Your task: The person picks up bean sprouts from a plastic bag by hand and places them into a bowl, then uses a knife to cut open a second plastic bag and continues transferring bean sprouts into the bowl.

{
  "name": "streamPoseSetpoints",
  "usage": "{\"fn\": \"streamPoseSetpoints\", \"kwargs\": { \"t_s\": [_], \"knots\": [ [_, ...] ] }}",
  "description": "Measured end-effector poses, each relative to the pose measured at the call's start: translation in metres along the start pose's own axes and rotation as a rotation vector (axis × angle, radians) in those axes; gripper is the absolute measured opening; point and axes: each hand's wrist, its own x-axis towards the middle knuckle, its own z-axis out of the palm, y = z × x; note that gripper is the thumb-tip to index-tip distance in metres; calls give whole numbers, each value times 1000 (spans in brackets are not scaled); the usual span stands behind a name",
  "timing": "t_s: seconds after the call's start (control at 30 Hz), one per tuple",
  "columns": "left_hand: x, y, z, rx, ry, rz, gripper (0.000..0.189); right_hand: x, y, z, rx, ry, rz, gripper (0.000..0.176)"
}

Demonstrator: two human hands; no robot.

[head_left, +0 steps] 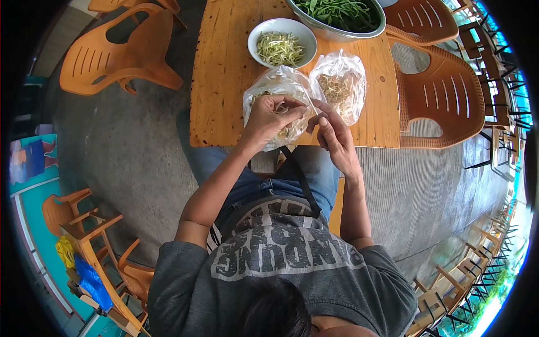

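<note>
My left hand [272,117] is over an open plastic bag [264,84] of sprouts, with thumb and fingertips pinched together; what they hold is too small to make out. Close on its right, my right hand [337,135] has its fingers curled round a thin white strand [310,100] that slants up over the bag's edge. A second plastic bag [353,104] with brownish scraps lies beyond the right hand. Behind the first bag, a white bowl [256,28] holds pale trimmed sprouts [281,49].
A metal basin [331,35] of green leaves sits at the far side of the wooden table [219,73]. Orange chairs stand to the left [140,50] and right [449,95]. My legs are under the near table edge. More chairs and tables line both sides.
</note>
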Motion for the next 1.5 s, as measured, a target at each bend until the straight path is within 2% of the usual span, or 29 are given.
{"fn": "streamPoseSetpoints", "kwargs": {
  "t_s": [0.33, 0.43, 0.53, 0.6, 0.7, 0.77, 0.8, 0.9, 0.93, 1.03, 1.17, 1.23, 1.27, 1.3, 1.37, 1.47, 1.5],
  "knots": [
    [5, -1, 6, 70, -26, 41, 6, 0, 9, 0, -125, 76, -31, 34],
    [7, -6, 5, 189, -26, 151, 6, 1, 10, 1, -142, 102, -38, 33],
    [4, -10, 7, 255, -44, 184, 6, 2, 16, 4, -101, 142, -62, 33],
    [0, -9, 7, 141, -56, 139, 9, 4, 19, 0, -32, 152, -56, 36],
    [-9, 4, -1, -80, -46, 30, 16, 5, 11, -21, -71, 327, 154, 41],
    [-18, 13, -17, -225, -14, -16, 19, 11, 10, -30, -400, 422, 21, 48],
    [-22, 16, -27, -288, 9, -16, 20, 12, 17, -38, -676, 493, -59, 39],
    [-32, 14, -54, -460, 91, -6, 19, 17, 17, -57, -917, 519, 131, 26],
    [-35, 11, -61, -514, 119, -2, 19, 20, 23, -58, -948, 579, 49, 16],
    [-44, 7, -74, -634, 106, -42, 17, 27, 28, -55, -866, 657, -151, 12],
    [-51, -4, -76, -647, 87, -63, 17, 27, 25, -44, -811, 693, -156, 12],
    [-52, -7, -75, -610, 114, -76, 18, 25, 15, -26, -770, 701, -137, 13],
    [-53, -8, -75, -589, 126, -85, 19, 24, 9, -11, -640, 654, -92, 10],
    [-53, -8, -74, -460, 144, -89, 19, 24, 17, -3, -596, 542, -166, 8],
    [-54, -5, -71, -200, 176, -92, 20, 23, 21, 26, -563, 318, -161, 9],
    [-53, -18, -65, 326, 295, 106, 21, 26, 27, 58, -636, 174, -121, 20],
    [-55, -20, -65, 325, 300, 91, 21, 27, 33, 63, -659, 138, -114, 23]
  ]
}}
